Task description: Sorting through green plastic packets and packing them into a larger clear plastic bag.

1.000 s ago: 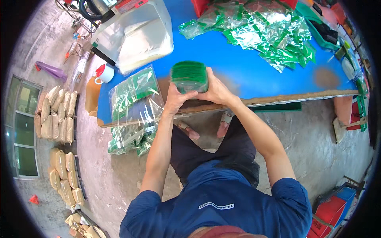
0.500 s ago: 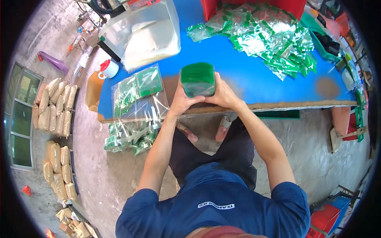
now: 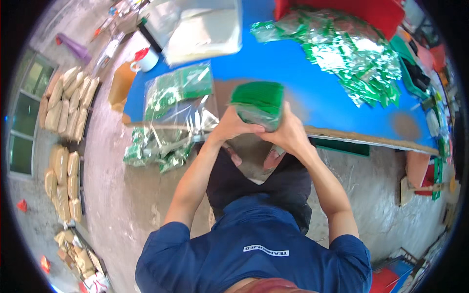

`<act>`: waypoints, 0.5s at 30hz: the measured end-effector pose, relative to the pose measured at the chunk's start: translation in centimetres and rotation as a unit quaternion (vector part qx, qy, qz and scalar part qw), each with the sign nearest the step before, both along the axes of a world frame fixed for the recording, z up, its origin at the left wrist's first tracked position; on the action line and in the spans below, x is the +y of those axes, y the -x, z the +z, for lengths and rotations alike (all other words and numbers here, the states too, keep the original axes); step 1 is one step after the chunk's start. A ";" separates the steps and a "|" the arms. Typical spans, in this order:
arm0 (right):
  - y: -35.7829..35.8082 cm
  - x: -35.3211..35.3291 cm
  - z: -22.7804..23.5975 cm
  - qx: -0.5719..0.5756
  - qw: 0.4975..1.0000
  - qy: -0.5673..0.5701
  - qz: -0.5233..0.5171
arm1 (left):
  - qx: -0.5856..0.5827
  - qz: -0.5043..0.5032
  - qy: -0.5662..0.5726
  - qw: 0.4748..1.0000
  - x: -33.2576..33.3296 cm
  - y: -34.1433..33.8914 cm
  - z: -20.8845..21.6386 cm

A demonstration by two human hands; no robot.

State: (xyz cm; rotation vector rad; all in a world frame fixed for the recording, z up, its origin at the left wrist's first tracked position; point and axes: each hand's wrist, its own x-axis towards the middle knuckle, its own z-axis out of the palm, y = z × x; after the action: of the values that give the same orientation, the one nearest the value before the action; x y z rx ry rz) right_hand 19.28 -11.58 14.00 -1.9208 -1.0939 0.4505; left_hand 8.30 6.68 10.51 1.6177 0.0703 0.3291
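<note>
Between my two hands, just over the near edge of the blue table, is a thick block of stacked green-and-transparent packets [image 3: 259, 100]. My left hand [image 3: 235, 128] is closed on its left and near side. From the right, my right hand [image 3: 291, 131] grips the same stack, with the thumbs close together at the near side. Left of my hands, a large transparent bag [image 3: 181, 93] holding green packets lies flat on the table. Its loose mouth droops over the near edge. At the far right is a heap of loose green-and-silver packets [image 3: 351, 56].
A red bin [image 3: 349, 13] stands behind the heap. At the far left are a translucent tub [image 3: 205, 31] of plastic bags and a white mug [image 3: 145, 60] with red on top. More filled bags [image 3: 156, 152] sit below the table edge. Brown sacks [image 3: 68, 105] are stacked on the left.
Both hands have moved slightly right in the picture with the stack, which is now tilted. The whole view has shifted and turned a little.
</note>
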 end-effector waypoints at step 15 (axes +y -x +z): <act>4.7 -5.1 -13.3 0.871 0.401 -0.185 0.216 | -0.012 -0.131 0.073 0.989 -4.0 4.3 -2.2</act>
State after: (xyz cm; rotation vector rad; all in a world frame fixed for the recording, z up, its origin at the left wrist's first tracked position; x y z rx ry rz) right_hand 14.62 -16.66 0.68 0.0511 -0.0040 1.7088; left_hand 4.00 2.72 8.28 1.4572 -0.1334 0.1377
